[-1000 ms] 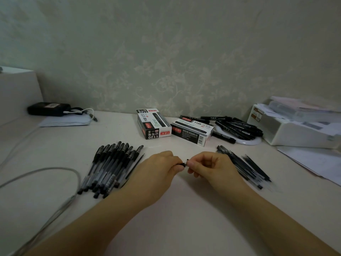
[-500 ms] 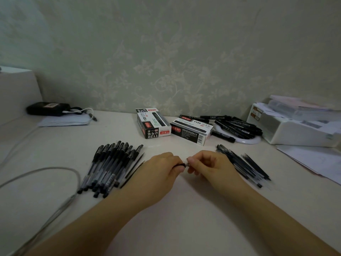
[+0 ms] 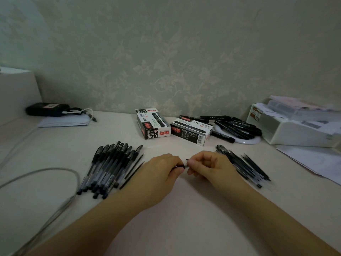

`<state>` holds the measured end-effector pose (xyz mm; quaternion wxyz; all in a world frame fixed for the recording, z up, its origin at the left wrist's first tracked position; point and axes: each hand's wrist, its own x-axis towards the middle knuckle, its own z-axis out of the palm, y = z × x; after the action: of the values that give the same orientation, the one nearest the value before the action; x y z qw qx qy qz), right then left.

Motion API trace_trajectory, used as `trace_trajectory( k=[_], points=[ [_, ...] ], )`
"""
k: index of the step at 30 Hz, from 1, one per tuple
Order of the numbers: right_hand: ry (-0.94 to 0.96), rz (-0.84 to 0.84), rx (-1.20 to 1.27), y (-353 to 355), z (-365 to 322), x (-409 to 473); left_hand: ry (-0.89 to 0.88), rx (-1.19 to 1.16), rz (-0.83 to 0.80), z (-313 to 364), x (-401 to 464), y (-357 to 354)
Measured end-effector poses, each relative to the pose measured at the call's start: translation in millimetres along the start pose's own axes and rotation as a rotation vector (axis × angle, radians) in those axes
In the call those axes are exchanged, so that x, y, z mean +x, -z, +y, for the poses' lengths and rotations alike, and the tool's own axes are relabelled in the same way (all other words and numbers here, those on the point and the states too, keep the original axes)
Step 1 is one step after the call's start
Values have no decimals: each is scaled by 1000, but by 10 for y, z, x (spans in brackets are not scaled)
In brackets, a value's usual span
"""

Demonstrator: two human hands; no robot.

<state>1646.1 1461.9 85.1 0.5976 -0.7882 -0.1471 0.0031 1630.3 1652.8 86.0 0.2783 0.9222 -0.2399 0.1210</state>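
so pen pile (image 3: 110,166) sits left of my hands, refills (image 3: 243,165) right, two boxes (image 3: 173,126) behind on the desk (image 3: 184,218)

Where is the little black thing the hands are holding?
The little black pen piece is mid-table in the head view, pinched between the left hand and right hand, with capped pens on its left and loose pens on its right.

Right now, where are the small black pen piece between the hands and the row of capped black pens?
small black pen piece (image 3: 181,165), head view, the exposed middle between the fingertips.
row of capped black pens (image 3: 110,167), head view, the central barrels.
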Motion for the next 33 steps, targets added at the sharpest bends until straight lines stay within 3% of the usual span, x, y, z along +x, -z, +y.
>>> trace_trajectory(
  k=[7, 15, 19, 22, 27, 33],
  points=[
    [32, -13, 14, 2, -9, -6, 3, -60, -4, -16, -3, -9],
    [-55, 10, 16, 7, -38, -6, -12, -108, -32, 25, -15, 6],
    [-73, 114, 117, 87, -24, 32, 1, -107, -16, 17, -6, 25],
    [-17, 224, -96, 184, -21, 48, 38, -122, 6, 1, 0, 27],
    [139, 11, -672, 122, 20, -22, 72, -173, -5, -7, -4, 27],
    [148, 7, -695, 103, 19, -24, 110, -261, -11, -37, 14, 3]
  ],
)
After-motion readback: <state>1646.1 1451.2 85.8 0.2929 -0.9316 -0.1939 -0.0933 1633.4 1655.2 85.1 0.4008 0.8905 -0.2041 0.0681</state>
